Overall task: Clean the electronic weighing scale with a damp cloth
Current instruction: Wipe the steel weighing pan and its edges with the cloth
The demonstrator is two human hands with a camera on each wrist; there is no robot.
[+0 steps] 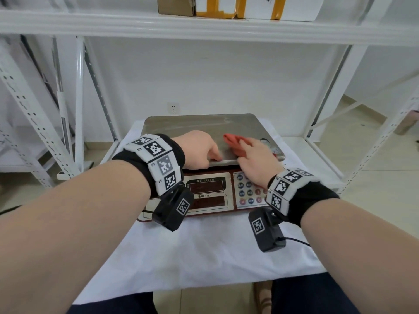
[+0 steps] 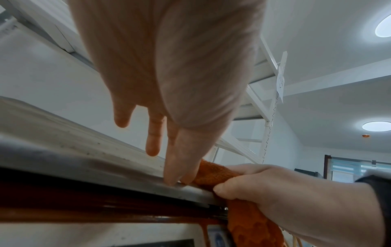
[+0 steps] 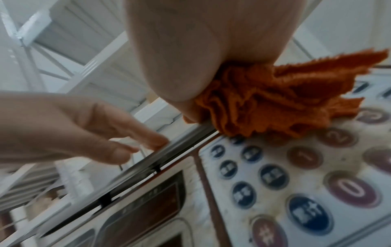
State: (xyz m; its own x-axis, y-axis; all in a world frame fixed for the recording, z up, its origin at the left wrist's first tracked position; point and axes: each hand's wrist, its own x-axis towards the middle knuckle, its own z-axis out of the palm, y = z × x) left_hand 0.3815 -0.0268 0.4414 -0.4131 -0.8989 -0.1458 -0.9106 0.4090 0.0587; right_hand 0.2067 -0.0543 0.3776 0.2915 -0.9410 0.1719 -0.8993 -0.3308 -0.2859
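Note:
The electronic scale has a steel pan (image 1: 204,125) over a red body with displays (image 1: 208,189) and a keypad (image 1: 247,193). My left hand (image 1: 210,155) rests on the pan's front edge, and its straight fingertips (image 2: 171,180) touch the rim. Just to its right, my right hand (image 1: 249,148) grips a bunched orange cloth (image 1: 233,141) against the pan's front right edge. The thumb curls round the cloth (image 2: 213,173), which folds over the rim. Loose cloth (image 3: 264,100) hangs over the top of the keypad (image 3: 296,175). The pan rim (image 2: 84,160) looks smeared.
The scale stands on a table under a white sheet (image 1: 204,245), inside a white metal shelving frame (image 1: 79,98). An upper shelf (image 1: 204,26) overhead carries cardboard boxes (image 1: 176,5). A wall socket (image 1: 173,108) sits behind the scale.

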